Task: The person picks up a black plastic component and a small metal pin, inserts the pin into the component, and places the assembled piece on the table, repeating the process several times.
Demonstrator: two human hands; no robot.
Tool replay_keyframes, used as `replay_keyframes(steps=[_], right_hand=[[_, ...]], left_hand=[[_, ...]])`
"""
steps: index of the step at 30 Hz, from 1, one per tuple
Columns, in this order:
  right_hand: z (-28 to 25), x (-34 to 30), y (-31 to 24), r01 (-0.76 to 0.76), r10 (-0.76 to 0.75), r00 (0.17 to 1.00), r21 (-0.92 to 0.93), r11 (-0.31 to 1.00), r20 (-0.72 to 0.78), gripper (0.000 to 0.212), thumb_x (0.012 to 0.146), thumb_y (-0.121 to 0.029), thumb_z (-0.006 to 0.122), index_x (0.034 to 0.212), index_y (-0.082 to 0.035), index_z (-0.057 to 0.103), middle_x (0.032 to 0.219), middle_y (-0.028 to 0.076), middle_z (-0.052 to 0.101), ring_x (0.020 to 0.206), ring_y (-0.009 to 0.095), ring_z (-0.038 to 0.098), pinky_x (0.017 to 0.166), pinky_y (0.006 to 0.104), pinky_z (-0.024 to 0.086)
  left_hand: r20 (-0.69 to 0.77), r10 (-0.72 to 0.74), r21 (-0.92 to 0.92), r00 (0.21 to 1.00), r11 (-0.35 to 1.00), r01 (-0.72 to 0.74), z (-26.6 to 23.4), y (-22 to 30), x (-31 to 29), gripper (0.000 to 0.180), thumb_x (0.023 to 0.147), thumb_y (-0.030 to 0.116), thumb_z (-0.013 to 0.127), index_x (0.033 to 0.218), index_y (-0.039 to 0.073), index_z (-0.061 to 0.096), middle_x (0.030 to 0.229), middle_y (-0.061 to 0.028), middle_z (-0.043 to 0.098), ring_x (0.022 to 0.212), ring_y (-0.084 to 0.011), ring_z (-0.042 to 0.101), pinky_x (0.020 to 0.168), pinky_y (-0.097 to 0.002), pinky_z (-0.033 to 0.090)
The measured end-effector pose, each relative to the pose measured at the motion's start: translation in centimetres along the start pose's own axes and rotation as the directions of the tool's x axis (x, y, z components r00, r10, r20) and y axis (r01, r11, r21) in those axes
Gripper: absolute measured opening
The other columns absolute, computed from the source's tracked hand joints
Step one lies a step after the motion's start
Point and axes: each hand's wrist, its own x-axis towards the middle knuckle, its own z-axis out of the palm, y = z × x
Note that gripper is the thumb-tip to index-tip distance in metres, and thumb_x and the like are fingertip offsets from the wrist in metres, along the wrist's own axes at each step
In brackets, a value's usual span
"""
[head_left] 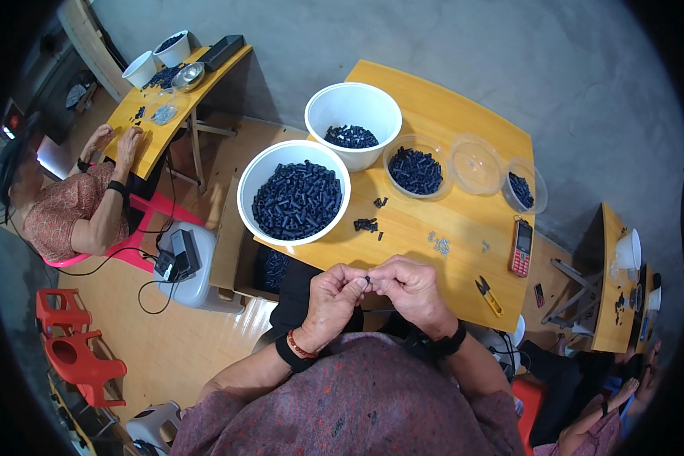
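In front of my chest, at the table's near edge, my left hand [333, 298] and my right hand [414, 289] meet with their fingertips pinched together. Between them shows a small dark piece [368, 279], mostly covered by the fingers; both hands grip it. Just beyond, a little cluster of short black tube-like parts [365, 225] lies on the wooden table [463, 220]. Small clear or pale pieces [439, 243] are scattered farther right. A white bucket [248, 199] full of the same black parts stands to the left, and another white bucket [391, 114], partly filled, is behind it.
Clear plastic tubs [476, 163] line the table's far right, two with black parts. A red keypad phone [521, 248] and yellow-handled thread snips [490, 296] lie at the right. Below the left edge is an open cardboard box [226, 258]. Another person [76, 201] works at a table on the left.
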Motion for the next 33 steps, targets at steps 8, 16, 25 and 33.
replay_keyframes(steps=[8, 16, 25, 33], right_hand=[[0.1, -0.7, 1.4, -0.068, 0.07, 0.997, 0.198, 0.978, -0.008, 0.01, 0.09, 0.007, 0.061, 0.096, 0.004, 0.068, 0.089, 0.006, 0.061, 0.074, 0.011, 0.064, 0.067, 0.0225, 0.054], [0.0, -0.8, 0.6, -0.094, 0.103, 0.992, 0.123, 0.988, -0.072, 0.013, 0.089, 0.007, 0.063, 0.1, 0.003, 0.068, 0.09, 0.007, 0.064, 0.074, 0.012, 0.065, 0.066, 0.0228, 0.054], [-0.1, -0.7, 0.9, 0.014, -0.015, 0.997, -0.006, 1.0, -0.077, 0.007, 0.087, 0.008, 0.064, 0.092, 0.003, 0.067, 0.09, 0.008, 0.064, 0.078, 0.013, 0.064, 0.07, 0.0247, 0.053], [0.6, -1.1, 1.9, 0.021, -0.018, 0.997, 0.046, 0.999, -0.071, 0.007, 0.087, 0.009, 0.063, 0.091, 0.004, 0.066, 0.09, 0.009, 0.063, 0.079, 0.014, 0.063, 0.072, 0.026, 0.054]], left_hand=[[0.042, -0.043, -0.072, 0.998, 0.996, 0.046, -0.2, 0.1, 0.0, 0.007, 0.095, 0.004, 0.057, 0.097, 0.0, 0.062, 0.086, -0.0046, 0.065, 0.071, -0.0072, 0.057, 0.064, -0.0206, 0.047], [0.109, -0.124, -0.213, 0.986, 0.966, 0.145, -0.5, -0.1, 0.5, 0.01, 0.096, 0.008, 0.06, 0.101, 0.001, 0.063, 0.088, -0.0049, 0.067, 0.074, -0.0081, 0.059, 0.065, -0.0209, 0.049], [0.071, -0.074, -0.133, 0.995, 0.988, 0.083, -0.4, -0.2, 0.3, 0.01, 0.094, 0.009, 0.063, 0.098, 0.0, 0.065, 0.086, -0.0051, 0.068, 0.07, -0.0074, 0.059, 0.063, -0.0205, 0.05], [0.004, -0.033, -0.046, 0.999, 0.998, 0.033, 0.0, -0.6, -0.1, 0.006, 0.093, 0.006, 0.062, 0.094, 0.0, 0.064, 0.084, -0.0044, 0.067, 0.069, -0.0066, 0.057, 0.061, -0.0199, 0.048]])
